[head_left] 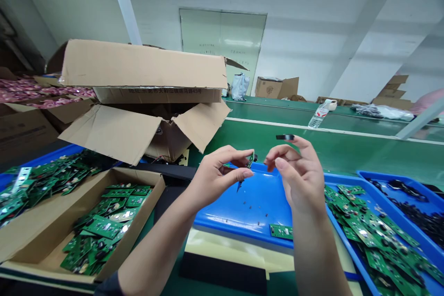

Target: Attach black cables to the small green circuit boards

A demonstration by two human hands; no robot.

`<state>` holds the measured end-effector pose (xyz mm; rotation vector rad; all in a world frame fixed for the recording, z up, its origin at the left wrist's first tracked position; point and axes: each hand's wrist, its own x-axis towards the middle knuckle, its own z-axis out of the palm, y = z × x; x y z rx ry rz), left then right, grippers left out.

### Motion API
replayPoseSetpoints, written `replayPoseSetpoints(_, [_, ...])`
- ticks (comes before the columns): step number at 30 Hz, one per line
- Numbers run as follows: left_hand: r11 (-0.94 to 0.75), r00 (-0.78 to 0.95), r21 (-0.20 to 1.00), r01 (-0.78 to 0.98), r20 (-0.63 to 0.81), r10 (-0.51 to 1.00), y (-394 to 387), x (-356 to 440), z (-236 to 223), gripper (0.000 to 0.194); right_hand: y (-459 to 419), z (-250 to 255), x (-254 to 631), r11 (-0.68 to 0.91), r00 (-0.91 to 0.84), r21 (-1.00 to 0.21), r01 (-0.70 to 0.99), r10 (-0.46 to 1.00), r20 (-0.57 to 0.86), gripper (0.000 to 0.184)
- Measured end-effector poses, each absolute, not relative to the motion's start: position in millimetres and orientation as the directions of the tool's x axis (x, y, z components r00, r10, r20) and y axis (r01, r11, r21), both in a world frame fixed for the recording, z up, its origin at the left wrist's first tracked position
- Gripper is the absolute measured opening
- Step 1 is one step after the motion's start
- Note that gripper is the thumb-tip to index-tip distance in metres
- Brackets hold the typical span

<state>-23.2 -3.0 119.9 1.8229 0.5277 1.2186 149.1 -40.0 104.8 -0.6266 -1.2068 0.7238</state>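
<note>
My left hand (pixel 217 173) pinches a small green circuit board (pixel 249 160) between thumb and fingertips, and a dark pointed piece (pixel 239 186) shows below the thumb. My right hand (pixel 301 175) is raised opposite it, with a small black strip-like part (pixel 285 137) at its fingertips. The two hands are close but apart. Below them lies a blue plastic tray (pixel 243 210) holding scattered tiny dark parts (pixel 256 210) and one green circuit board (pixel 280 231).
Green circuit boards fill a cardboard box (pixel 97 226) at the left and a blue tray (pixel 371 236) at the right. Another blue tray (pixel 409 199) holds black parts. A large open carton (pixel 145 101) stands behind, beside a green workbench (pixel 312 148) with a water bottle (pixel 319 115).
</note>
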Motion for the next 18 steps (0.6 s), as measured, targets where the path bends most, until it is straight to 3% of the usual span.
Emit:
replayPoseSetpoints(6, [-0.459, 0.494, 0.885, -0.077, 0.434, 0.753, -7, -21, 121, 0.032, -49, 104, 134, 0.655, 0.183, -0.747, 0.112, 0.725, 0.664, 0.046])
replayPoseSetpoints(18, [-0.372, 0.505, 0.927, 0.041, 0.302, 0.809, -4, -20, 121, 0.030, -41, 102, 134, 0.605, 0.159, -0.755, 0.253, 0.744, 0.649, 0.048])
